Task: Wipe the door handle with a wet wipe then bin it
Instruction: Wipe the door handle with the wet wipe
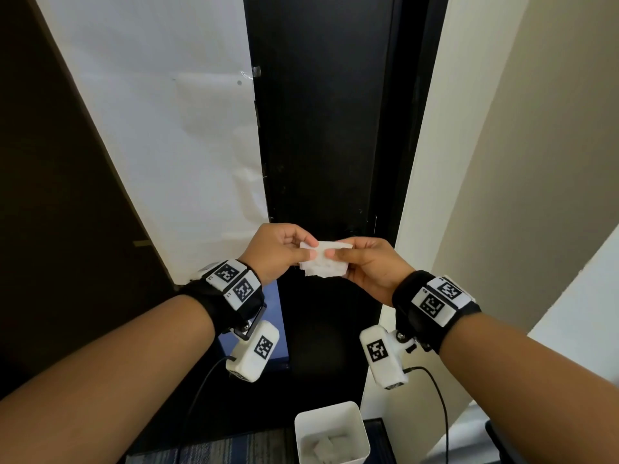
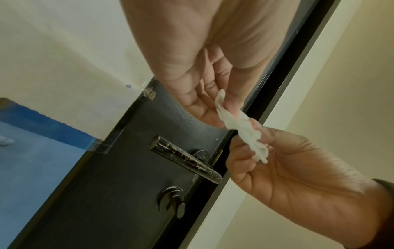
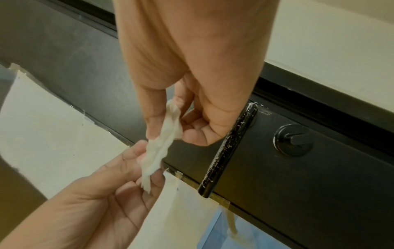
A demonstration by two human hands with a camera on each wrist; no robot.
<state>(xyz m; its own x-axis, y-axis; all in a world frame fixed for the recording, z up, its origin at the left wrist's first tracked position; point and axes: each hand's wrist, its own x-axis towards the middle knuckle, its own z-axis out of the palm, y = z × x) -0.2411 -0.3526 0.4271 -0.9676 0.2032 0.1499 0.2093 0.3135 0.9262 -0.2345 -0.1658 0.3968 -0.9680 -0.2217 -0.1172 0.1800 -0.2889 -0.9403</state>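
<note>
A white wet wipe (image 1: 323,262) is pinched at opposite edges by the left hand (image 1: 278,251) and the right hand (image 1: 370,266), just in front of the black door (image 1: 321,112). The scratched door handle (image 2: 185,159), hidden behind the hands in the head view, is shown untouched by both wrist views. Only in the head view is a white bin (image 1: 331,433) seen, on the floor below the door handle.

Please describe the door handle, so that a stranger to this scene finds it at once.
Look at the black door beside the pale wall. Near its edge a dark lever handle sticks out, streaked with white scratches. The round thumb-turn lock beside it is plain, without streaks.
</note>
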